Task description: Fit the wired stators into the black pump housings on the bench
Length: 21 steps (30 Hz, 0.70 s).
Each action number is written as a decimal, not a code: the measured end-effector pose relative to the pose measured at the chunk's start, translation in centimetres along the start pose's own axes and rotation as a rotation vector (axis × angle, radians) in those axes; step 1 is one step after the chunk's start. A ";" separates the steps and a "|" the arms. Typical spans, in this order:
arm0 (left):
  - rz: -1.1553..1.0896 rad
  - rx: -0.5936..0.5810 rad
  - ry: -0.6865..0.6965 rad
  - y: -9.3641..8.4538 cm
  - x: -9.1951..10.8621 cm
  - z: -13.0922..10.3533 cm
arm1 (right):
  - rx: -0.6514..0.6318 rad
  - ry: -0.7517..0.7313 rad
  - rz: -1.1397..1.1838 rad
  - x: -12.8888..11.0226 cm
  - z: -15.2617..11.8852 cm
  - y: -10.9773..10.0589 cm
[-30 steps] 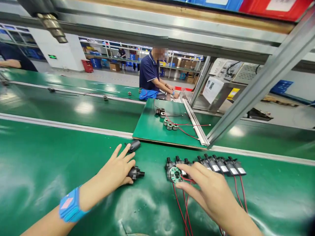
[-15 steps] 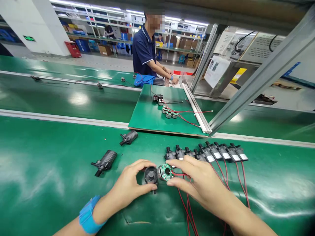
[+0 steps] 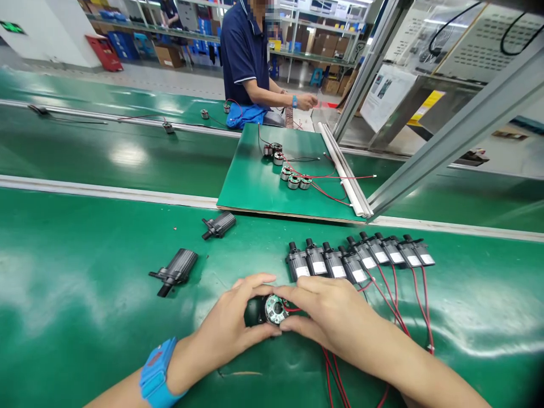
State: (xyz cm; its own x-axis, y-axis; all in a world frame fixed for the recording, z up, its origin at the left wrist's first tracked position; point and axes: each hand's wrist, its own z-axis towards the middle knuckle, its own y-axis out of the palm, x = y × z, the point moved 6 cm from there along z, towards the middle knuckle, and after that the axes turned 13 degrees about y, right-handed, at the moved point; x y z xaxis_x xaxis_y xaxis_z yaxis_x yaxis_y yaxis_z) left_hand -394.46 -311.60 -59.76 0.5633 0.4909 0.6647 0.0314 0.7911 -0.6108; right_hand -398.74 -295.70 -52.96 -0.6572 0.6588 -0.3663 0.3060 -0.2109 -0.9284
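Observation:
My left hand [image 3: 229, 317] curls its thumb and fingers around a black pump housing [image 3: 260, 318], which is mostly hidden. Between the fingertips of my right hand [image 3: 334, 309] is a round motor stator [image 3: 276, 309] with a green-and-white circuit board on its face and red wires leading off under the hand. The stator is at the housing's mouth; how deep it sits I cannot tell. To the left lie two loose black pump housings, a nearer one [image 3: 177, 271] and a farther one [image 3: 220, 225].
Several black pumps [image 3: 317, 259] with white labels and red wires lie in a row behind my right hand. Ahead, a green board [image 3: 246, 184] bears several stators [image 3: 293, 181]. White rails [image 3: 345, 170] and a metal post [image 3: 450, 130] stand at right. A co-worker [image 3: 244, 56] works beyond.
My right hand has moved the stator left, against the pump housing, and the stator's face has turned more upward. My hands are closer together. The view has tilted down a little.

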 end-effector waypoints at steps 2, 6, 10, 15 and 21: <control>0.000 0.040 0.023 0.0 0.0 -0.1 | -0.005 0.012 -0.003 0.1 0.0 0.2; -0.014 0.053 0.118 0.0 0.5 -0.1 | -0.004 -0.006 0.040 0.0 0.0 0.2; 0.132 -0.075 0.298 0.0 1.8 -0.4 | 0.008 -0.020 0.013 -0.4 -0.2 0.3; 0.262 -0.114 0.339 -0.6 3.0 -0.2 | 0.098 -0.113 -0.079 -1.1 0.0 1.3; 0.013 -0.235 -0.041 -1.1 1.2 1.9 | 0.209 -0.007 -0.275 0.1 -0.7 0.0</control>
State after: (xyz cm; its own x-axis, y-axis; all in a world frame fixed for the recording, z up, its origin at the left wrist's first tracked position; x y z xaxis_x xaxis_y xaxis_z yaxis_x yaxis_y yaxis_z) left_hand -395.41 -311.15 -57.50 0.5309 0.5188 0.6701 0.2185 0.6802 -0.6997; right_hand -398.32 -295.16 -52.98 -0.7000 0.7069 -0.1008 -0.0304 -0.1705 -0.9849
